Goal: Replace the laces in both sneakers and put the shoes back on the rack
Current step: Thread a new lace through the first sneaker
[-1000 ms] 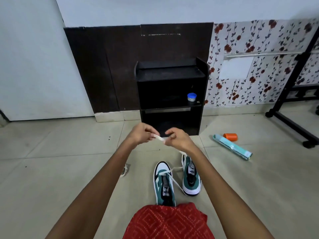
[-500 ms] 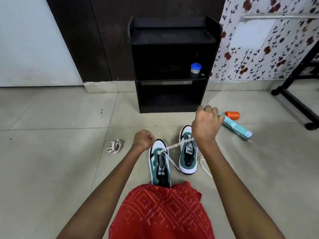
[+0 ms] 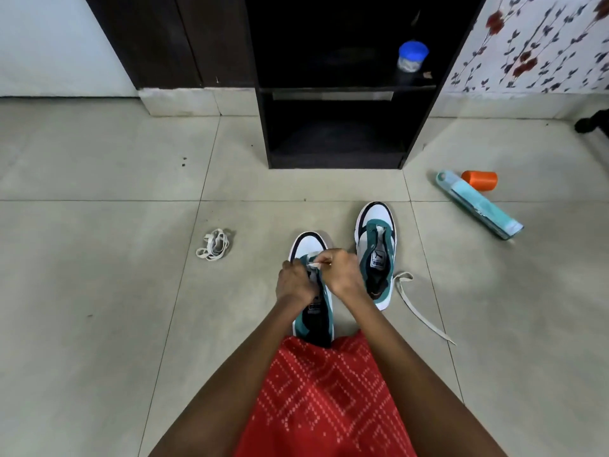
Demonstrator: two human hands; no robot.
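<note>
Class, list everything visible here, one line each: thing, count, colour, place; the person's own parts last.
near teal-and-white sneaker: 1, floor, under the hands.
far teal-and-white sneaker: 1, floor, right of it.
trailing flat shoelace: 1, off-white, floor, right of sneakers.
bundled flat shoelace: 1, off-white, floor, left.
open-fronted shoe rack: 1, black, against wall.
small blue-lidded jar: 1, rack shelf.
orange plastic cylinder: 1, floor, right of rack.
long teal box: 1, floor, beside the cylinder.
red patterned cloth: 1, person's lap.
left hand: 1, fingers curled on the near sneaker.
right hand: 1, fingers pinching a white lace end.
</note>
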